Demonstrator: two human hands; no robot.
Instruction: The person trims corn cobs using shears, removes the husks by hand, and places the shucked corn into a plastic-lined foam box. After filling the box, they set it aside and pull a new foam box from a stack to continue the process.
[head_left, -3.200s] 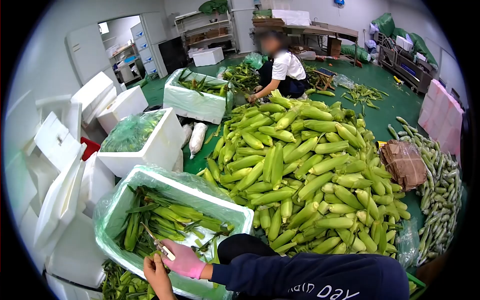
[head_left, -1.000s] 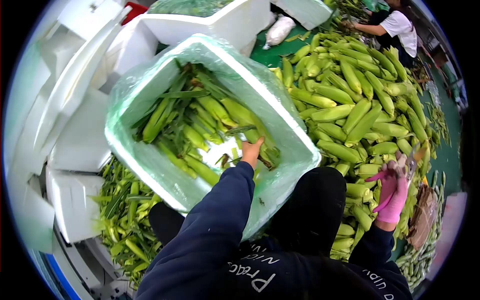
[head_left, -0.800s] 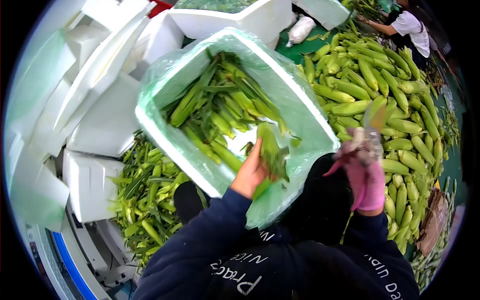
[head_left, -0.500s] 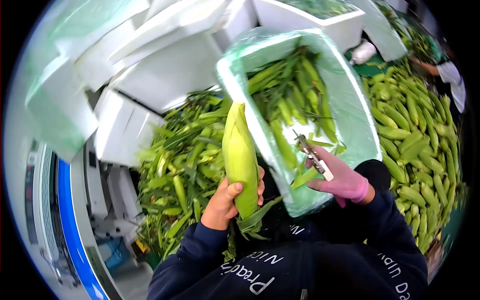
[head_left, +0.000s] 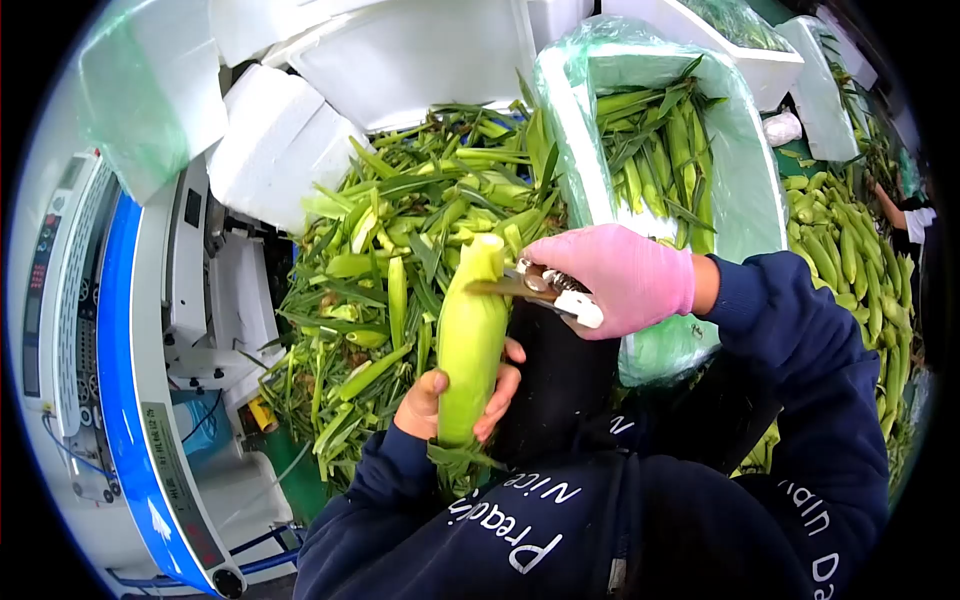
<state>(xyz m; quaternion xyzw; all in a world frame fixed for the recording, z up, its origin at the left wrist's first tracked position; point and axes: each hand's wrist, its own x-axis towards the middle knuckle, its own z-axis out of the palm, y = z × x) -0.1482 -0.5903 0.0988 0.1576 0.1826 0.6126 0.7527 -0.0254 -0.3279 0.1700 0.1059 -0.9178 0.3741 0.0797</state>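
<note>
Corn ear (head_left: 470,355) sits in left hand (head_left: 424,402), fingers wrapped round; right hand (head_left: 622,280) grips shears (head_left: 535,290), blade near its top.

The person wears a dark navy sweatshirt (head_left: 740,520) with long, loosely creased sleeves; white lettering (head_left: 515,535) slants across its chest, with "Nice" readable beside a longer word beginning "Prea"; further white letters, partly lost in the folds, mark its right side; the right hand (head_left: 630,275) wears a pink glove with a short cuff ending at the wrist; the left hand (head_left: 420,406) is bare; the trousers (head_left: 560,385) are black.
</note>
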